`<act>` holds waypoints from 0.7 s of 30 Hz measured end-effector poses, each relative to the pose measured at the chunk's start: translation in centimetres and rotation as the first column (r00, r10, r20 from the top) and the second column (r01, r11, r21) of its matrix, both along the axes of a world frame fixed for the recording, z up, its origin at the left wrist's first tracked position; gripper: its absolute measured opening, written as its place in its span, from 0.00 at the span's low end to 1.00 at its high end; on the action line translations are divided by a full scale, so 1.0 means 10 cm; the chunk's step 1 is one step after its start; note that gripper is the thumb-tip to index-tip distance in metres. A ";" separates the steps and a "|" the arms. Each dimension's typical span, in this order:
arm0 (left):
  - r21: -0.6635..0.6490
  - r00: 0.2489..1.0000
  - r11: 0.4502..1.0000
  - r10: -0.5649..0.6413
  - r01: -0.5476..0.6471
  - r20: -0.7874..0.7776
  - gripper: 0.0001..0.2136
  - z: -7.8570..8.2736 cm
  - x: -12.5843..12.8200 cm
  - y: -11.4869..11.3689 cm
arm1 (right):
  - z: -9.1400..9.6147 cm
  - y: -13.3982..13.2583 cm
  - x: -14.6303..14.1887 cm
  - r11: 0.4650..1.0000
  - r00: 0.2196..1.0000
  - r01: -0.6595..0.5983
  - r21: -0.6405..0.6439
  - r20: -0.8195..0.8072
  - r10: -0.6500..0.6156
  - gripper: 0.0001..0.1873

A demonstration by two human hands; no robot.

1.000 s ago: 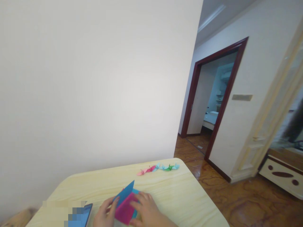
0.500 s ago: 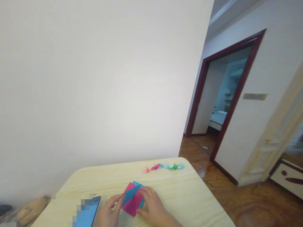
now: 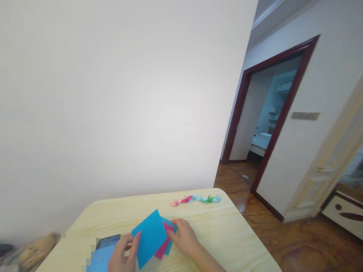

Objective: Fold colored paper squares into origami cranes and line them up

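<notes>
My left hand [image 3: 126, 251] pinches the left side of a bright blue paper square [image 3: 149, 238], held tilted above the table. Behind that square, a pink paper square [image 3: 162, 250] and another blue sheet [image 3: 169, 247] show at its right edge. The thumb and fingers of my right hand [image 3: 183, 238] close on the right corner of these sheets. Much of the pink square is covered by the blue one. A row of small folded paper cranes [image 3: 195, 199] in pink, red, light blue and green lies at the table's far side.
A phone [image 3: 109, 241], partly blurred out, lies left of my left hand on the pale wooden table [image 3: 232, 241]. A white wall [image 3: 127, 113] stands behind the table. To the right are a dark red door frame [image 3: 283, 121] and wooden floor.
The upper blue sheet, earlier seen edge-on over the pink square, now faces me and has moved left with my left hand. My right hand now grips the sheets' right corner.
</notes>
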State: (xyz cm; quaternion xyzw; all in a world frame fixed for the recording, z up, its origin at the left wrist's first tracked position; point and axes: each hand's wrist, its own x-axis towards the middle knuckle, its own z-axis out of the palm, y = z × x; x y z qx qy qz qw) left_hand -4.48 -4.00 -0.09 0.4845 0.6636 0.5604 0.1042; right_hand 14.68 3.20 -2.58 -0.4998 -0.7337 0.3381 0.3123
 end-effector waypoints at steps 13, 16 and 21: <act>0.227 0.939 0.968 0.171 -0.104 -0.300 0.19 0.19 -0.30 -0.17 | 0.06 0.27 -0.24 0.996 0.911 0.064 -0.060 0.411 -0.034 0.31; 0.227 0.929 0.962 0.216 -0.150 -0.301 0.18 0.21 -0.37 -0.20 | 0.01 0.32 -0.26 0.991 0.964 0.058 -0.121 0.264 -0.024 0.26; 0.249 0.915 0.957 0.229 -0.150 -0.331 0.17 0.19 -0.45 -0.22 | -0.10 0.43 -0.42 0.983 0.997 0.027 -0.182 0.080 -0.012 0.19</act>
